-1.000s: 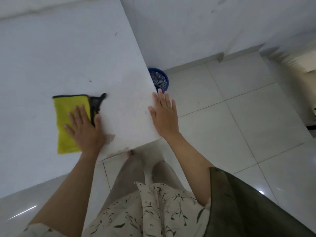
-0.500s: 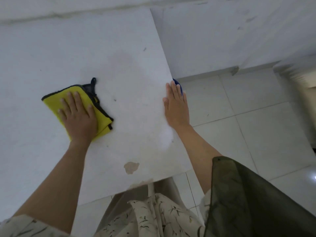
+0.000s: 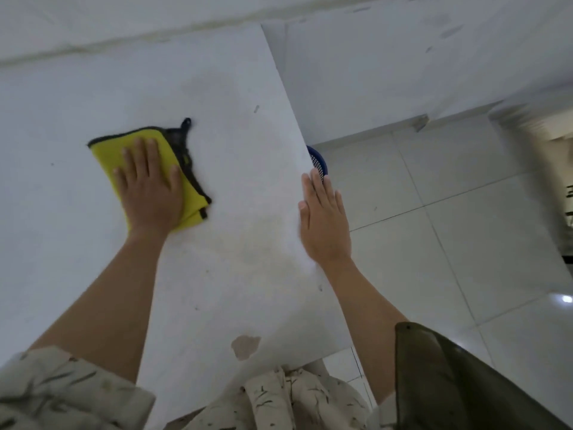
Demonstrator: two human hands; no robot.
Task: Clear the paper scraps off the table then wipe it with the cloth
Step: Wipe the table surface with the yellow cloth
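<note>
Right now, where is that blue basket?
The blue basket stands on the floor, at the table's right edge, mostly hidden under it. It peeks out just beyond the fingertips of the right hand.

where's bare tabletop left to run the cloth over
Bare table lies left of the yellow cloth and between it and the far wall. The left hand presses the cloth; the right hand takes the right edge.

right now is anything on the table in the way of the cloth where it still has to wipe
Nothing visible blocks it. The left hand presses flat on the yellow cloth, and the table ahead shows only small specks and a chipped patch. The right hand rests at the table's right edge.
</note>
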